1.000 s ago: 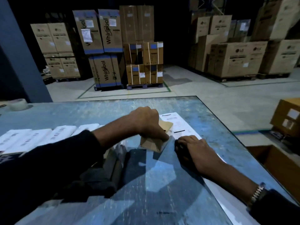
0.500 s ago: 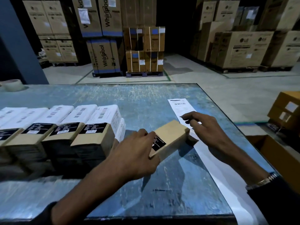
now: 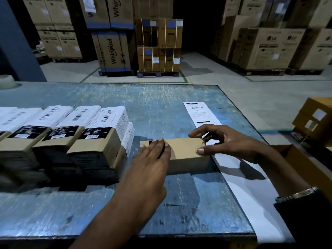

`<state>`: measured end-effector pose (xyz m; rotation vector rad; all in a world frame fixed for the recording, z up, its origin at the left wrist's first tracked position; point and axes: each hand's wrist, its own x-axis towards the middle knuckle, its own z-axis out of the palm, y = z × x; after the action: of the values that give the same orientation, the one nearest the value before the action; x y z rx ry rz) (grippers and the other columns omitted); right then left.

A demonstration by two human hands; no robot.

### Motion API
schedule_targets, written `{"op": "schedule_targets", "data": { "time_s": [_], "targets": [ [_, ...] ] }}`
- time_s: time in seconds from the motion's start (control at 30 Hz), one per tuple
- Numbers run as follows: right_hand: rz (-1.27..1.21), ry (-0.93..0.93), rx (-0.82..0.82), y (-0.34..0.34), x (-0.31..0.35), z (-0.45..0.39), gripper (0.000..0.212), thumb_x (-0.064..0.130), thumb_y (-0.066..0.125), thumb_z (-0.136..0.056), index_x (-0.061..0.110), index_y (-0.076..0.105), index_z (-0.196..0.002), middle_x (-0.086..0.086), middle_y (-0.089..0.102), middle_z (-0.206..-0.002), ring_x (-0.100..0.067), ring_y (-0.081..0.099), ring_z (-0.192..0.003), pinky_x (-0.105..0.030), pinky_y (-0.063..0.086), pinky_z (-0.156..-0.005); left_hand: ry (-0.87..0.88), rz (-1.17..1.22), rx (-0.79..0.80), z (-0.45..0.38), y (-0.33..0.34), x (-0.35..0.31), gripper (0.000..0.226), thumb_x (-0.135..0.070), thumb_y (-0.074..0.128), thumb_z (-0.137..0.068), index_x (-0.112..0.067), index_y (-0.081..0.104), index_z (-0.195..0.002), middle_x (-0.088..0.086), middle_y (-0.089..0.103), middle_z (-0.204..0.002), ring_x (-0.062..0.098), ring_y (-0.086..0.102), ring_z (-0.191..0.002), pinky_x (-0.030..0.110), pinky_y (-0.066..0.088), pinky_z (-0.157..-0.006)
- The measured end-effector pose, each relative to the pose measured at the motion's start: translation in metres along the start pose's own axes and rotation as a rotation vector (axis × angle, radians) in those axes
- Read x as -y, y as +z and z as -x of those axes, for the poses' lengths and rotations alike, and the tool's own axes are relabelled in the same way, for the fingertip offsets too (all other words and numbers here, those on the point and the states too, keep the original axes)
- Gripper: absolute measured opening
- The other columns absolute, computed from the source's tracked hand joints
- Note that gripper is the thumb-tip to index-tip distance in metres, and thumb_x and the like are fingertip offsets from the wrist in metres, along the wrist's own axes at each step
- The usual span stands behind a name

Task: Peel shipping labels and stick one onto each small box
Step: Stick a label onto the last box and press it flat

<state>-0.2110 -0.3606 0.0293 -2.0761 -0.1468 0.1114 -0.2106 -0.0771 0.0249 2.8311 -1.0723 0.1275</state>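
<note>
I see the small cardboard box (image 3: 183, 150) lying flat on the blue table (image 3: 161, 108), just right of the labelled boxes (image 3: 100, 133). My left hand (image 3: 150, 159) presses its near end with straight fingers. My right hand (image 3: 231, 141) pinches the far end, perhaps brushing the label strip (image 3: 199, 112) beneath.

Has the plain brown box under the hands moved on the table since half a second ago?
Yes. The plain box was tilted up off the table in the left hand; now it lies flat beside the label strip.
</note>
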Motion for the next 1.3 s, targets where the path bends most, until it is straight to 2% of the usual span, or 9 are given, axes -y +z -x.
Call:
{"op": "schedule_targets", "data": {
  "time_s": [0.07,0.17,0.23,0.33,0.47,0.63,0.83,1.07,1.3],
  "targets": [
    [-0.026,0.005,0.023,-0.003,-0.003,0.001,0.048,0.031,0.094,-0.077,0.034,0.075,-0.121,0.001,0.066,-0.127,-0.02,0.067,-0.11,-0.043,0.054,-0.102,0.026,0.057,-0.085,0.005,0.009,0.002,0.09,-0.006,0.059,-0.091,-0.018,0.012,-0.168,0.0,0.007,-0.176,0.018,0.007,-0.163,0.026,-0.009,-0.123],
    [-0.047,0.001,0.044,-0.002,-0.003,0.0,0.047,0.025,0.095,-0.077,0.03,0.076,-0.119,-0.004,0.066,-0.125,-0.019,0.067,-0.106,-0.042,0.054,-0.099,0.042,0.12,-0.222,0.011,0.022,0.004,0.071,-0.015,0.084,-0.076,-0.012,0.063,-0.144,0.006,0.06,-0.149,0.027,0.058,-0.136,0.042,0.036,-0.118],
    [-0.034,0.004,0.051,0.0,0.0,0.001,0.045,0.027,0.093,-0.077,0.03,0.076,-0.119,-0.001,0.069,-0.123,-0.018,0.069,-0.105,-0.041,0.055,-0.097,0.07,0.15,-0.314,0.01,0.031,0.001,0.054,-0.033,0.078,-0.083,-0.014,0.071,-0.133,0.003,0.069,-0.137,0.025,0.062,-0.125,0.046,0.048,-0.11],
    [0.04,0.02,-0.035,-0.009,0.007,0.004,0.047,0.036,0.087,-0.081,0.035,0.073,-0.125,0.007,0.075,-0.119,-0.019,0.075,-0.103,-0.041,0.061,-0.089,0.108,0.215,-0.351,0.005,0.033,-0.006,0.051,-0.043,0.066,-0.092,-0.019,0.069,-0.137,-0.002,0.066,-0.14,0.022,0.058,-0.129,0.045,0.05,-0.111],
    [0.104,-0.018,-0.395,-0.044,-0.004,0.014,0.035,0.03,0.09,-0.082,0.029,0.077,-0.115,0.009,0.08,-0.109,-0.017,0.076,-0.103,-0.041,0.061,-0.09,0.078,0.203,-0.362,-0.004,0.029,-0.003,0.048,-0.036,0.08,-0.088,-0.023,0.071,-0.133,-0.007,0.067,-0.136,0.021,0.061,-0.123,0.041,0.054,-0.099],
    [0.551,0.169,-0.178,-0.053,-0.016,0.026,0.04,0.045,0.089,-0.083,0.034,0.077,-0.12,0.022,0.073,-0.118,0.0,0.068,-0.109,-0.029,0.054,-0.102,0.049,0.183,-0.352,-0.012,0.026,-0.003,0.047,-0.025,0.088,-0.083,-0.02,0.075,-0.128,-0.005,0.069,-0.131,0.025,0.066,-0.117,0.043,0.059,-0.088],
    [0.655,0.119,-0.198,-0.016,-0.036,0.05,0.043,0.041,0.072,-0.099,0.031,0.068,-0.141,0.008,0.057,-0.155,-0.013,0.052,-0.144,-0.026,0.039,-0.116,0.047,0.206,-0.441,-0.006,0.031,-0.021,0.042,-0.026,0.083,-0.086,-0.019,0.073,-0.126,0.002,0.067,-0.131,0.028,0.06,-0.121,0.048,0.05,-0.103],
    [0.619,-0.015,-0.335,0.011,-0.038,0.092,0.026,0.054,0.076,-0.09,0.04,0.082,-0.112,0.021,0.068,-0.117,-0.003,0.063,-0.115,-0.025,0.054,-0.096,0.159,0.4,-0.233,0.004,0.052,-0.064,0.046,-0.056,0.055,-0.099,-0.028,0.068,-0.133,-0.013,0.062,-0.118,0.012,0.052,-0.113,0.036,0.052,-0.09],
    [0.519,-0.174,-0.5,0.032,-0.027,0.116,0.016,0.04,0.077,-0.095,0.03,0.083,-0.107,0.019,0.073,-0.101,-0.009,0.069,-0.102,-0.043,0.057,-0.081,0.059,0.456,-0.239,-0.011,0.054,-0.074,0.043,-0.059,0.046,-0.103,-0.03,0.077,-0.099,-0.011,0.056,-0.086,0.01,0.051,-0.094,0.036,0.048,-0.076]
  ]
}}
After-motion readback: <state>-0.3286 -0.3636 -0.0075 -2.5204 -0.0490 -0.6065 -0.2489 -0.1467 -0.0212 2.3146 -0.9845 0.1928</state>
